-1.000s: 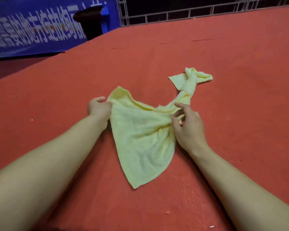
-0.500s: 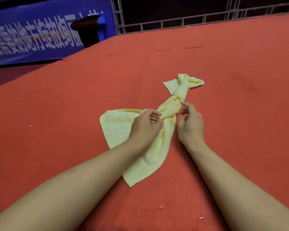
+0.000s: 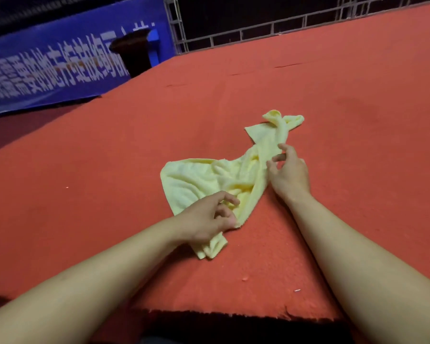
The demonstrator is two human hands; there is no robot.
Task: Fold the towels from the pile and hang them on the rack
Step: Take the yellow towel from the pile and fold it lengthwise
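The yellow towel [image 3: 204,177] lies twisted on the red-felt worktop [image 3: 358,145], no rack in view; my left hand [image 3: 209,219] pinches its near edge to anchor it; my right hand [image 3: 289,173] pinches the twisted middle, presumably to untwist it for folding.

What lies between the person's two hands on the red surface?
In the head view, only the crumpled yellow towel spans from the left hand to the right hand; nothing else lies there.

Red carpet [image 3: 333,100] — blue banner [image 3: 60,70], metal truss [image 3: 258,31]
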